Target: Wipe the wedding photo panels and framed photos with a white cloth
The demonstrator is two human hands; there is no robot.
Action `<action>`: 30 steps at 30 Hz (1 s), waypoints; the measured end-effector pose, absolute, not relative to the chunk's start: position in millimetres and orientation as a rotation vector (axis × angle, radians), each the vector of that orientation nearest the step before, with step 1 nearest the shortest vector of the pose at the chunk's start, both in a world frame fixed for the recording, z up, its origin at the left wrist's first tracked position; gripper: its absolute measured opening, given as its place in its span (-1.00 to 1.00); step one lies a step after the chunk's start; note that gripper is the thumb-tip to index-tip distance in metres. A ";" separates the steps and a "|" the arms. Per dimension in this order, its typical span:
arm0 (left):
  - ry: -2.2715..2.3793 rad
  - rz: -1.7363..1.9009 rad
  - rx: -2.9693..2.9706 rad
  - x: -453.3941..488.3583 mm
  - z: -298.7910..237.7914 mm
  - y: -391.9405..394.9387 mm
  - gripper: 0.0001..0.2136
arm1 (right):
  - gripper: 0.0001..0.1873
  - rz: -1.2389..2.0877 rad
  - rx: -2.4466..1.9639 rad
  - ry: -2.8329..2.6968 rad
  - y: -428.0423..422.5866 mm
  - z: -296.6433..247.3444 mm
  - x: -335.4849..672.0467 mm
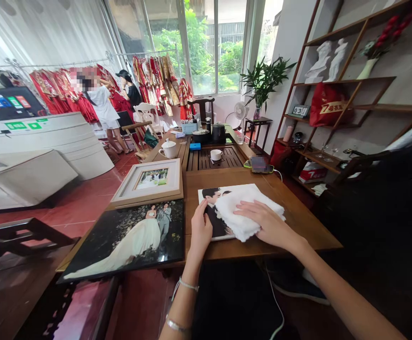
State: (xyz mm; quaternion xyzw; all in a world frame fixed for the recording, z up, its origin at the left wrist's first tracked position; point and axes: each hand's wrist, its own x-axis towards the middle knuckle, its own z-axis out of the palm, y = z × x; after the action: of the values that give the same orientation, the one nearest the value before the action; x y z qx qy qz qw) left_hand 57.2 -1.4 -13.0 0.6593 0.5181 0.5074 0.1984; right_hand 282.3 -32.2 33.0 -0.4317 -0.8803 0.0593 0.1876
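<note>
A wedding photo panel (220, 222) with white edges lies flat on the wooden table in front of me. My left hand (201, 225) grips its left edge, fingers close together. My right hand (262, 218) presses a white cloth (239, 208) onto the panel's face, fingers over the fabric. The cloth covers the right part of the picture and hangs past its right and lower edges. To the left lies a large dark, glossy wedding photo (131, 236). Just behind that one is a framed photo (152, 178) with a pale mat.
The wooden table (308, 231) carries a slatted tea tray (202, 163) with a white cup (216, 154). A lidded white teapot (168, 148) stands left of it. A phone (261, 164) on a cable lies behind the panel. A dark-clothed person (386, 203) is close on the right.
</note>
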 end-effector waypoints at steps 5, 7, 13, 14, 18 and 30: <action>1.467 1.435 1.770 56.2 -15.1 1.6 -0.59 | -0.24 0.121 -1.334 -2.444 11.8 37.2 255.6; 1.472 1.461 1.701 56.9 -12.5 0.7 -0.62 | -0.24 0.097 -1.333 -2.463 20.6 38.8 240.3; 1.464 1.483 1.556 59.6 -4.0 -5.7 -0.59 | -0.24 0.073 -1.169 -2.553 -2.3 38.4 217.9; 1.467 1.496 1.548 59.7 -3.4 -6.6 -0.59 | -0.24 0.073 -1.162 -2.555 -10.2 38.1 219.1; 1.518 1.578 1.527 59.6 -2.6 -7.4 -0.60 | -0.22 0.130 -1.113 -2.572 -42.1 38.2 231.3; 1.542 1.363 1.823 56.8 -13.2 -1.5 -0.64 | -0.14 0.117 -1.155 -2.462 -71.8 25.7 293.4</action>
State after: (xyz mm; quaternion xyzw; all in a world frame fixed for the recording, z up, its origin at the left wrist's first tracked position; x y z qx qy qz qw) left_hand 56.8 -1.5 -13.2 0.6504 0.5500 0.4862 0.1951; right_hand 293.4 -71.8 25.7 -0.4150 -0.8847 0.0420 0.2080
